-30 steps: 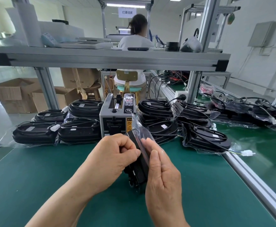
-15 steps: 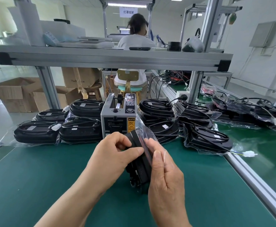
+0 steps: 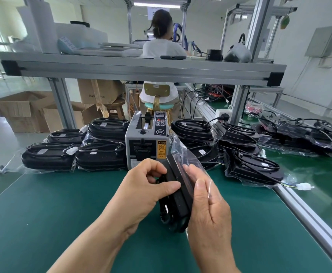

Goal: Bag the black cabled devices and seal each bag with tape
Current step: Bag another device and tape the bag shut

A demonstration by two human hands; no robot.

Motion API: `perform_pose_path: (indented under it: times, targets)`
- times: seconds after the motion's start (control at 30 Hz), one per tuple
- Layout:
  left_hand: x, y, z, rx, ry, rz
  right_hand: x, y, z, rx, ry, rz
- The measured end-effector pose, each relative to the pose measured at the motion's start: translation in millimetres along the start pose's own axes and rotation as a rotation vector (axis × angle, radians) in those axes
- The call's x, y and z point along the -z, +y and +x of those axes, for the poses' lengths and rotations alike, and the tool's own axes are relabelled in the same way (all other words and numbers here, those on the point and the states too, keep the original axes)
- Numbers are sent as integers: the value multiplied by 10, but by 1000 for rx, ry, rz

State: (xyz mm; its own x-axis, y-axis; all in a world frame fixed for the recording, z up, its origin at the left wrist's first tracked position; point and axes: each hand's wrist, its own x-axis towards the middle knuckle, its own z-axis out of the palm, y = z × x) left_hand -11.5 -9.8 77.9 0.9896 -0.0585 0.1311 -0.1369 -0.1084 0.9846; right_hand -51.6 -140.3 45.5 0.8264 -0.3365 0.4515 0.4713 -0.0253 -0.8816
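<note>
Contents in hand: one black cabled device (image 3: pixel 178 196), stood on edge just above the green mat (image 3: pixel 42 213), directly in front of the tape dispenser (image 3: pixel 147 142).
Container: one clear bag (image 3: pixel 182 148); its film lies along the device's right face and rises loose above the top end. How far the device sits inside cannot be told.
Left grip: left hand (image 3: pixel 143 190) holds the device, fingers curled over its upper left edge, thumb laid across its side.
Right grip: right hand (image 3: pixel 210 209) holds bag and device together, thumb on the near face with film over it, fingers behind.
Filled bags, left: four bagged units (image 3: pixel 100 156) in two rows beside the dispenser, each showing a coiled cable.
Filled bags, right: right-hand pile (image 3: pixel 253 168), at least five, overlapping; exact count cannot be told.
Loose end: one white connector (image 3: pixel 304 187) on thin wires, lying at the mat's right margin.
Edges: aluminium rail (image 3: pixel 309 219) bounds the mat on the right; shelf beam (image 3: pixel 141 69) spans overhead.
Open room: bare mat lies left of the forearms, and right of them up to the rail.
Beyond rail: further bagged stock (image 3: pixel 299 134), not countable.
Background: cardboard boxes (image 3: pixel 23 111) on the floor; one seated person (image 3: pixel 161 48), back turned.
</note>
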Motion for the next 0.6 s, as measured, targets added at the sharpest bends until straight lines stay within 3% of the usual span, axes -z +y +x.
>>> perform_pose_path:
  times: [0.1,0.23,0.3,0.6]
  targets:
    - [-23,-18,-3,-4,39,20,-6,37,-26,37,14,18]
    - [37,-10,-6,-34,-161,13,-52,159,-68,89,16,45]
    - [41,0,-7,-47,-182,-27,-85,194,-67,114,5,44]
    - [49,-172,-99,-218,50,250,23,233,-185,0,-183,157]
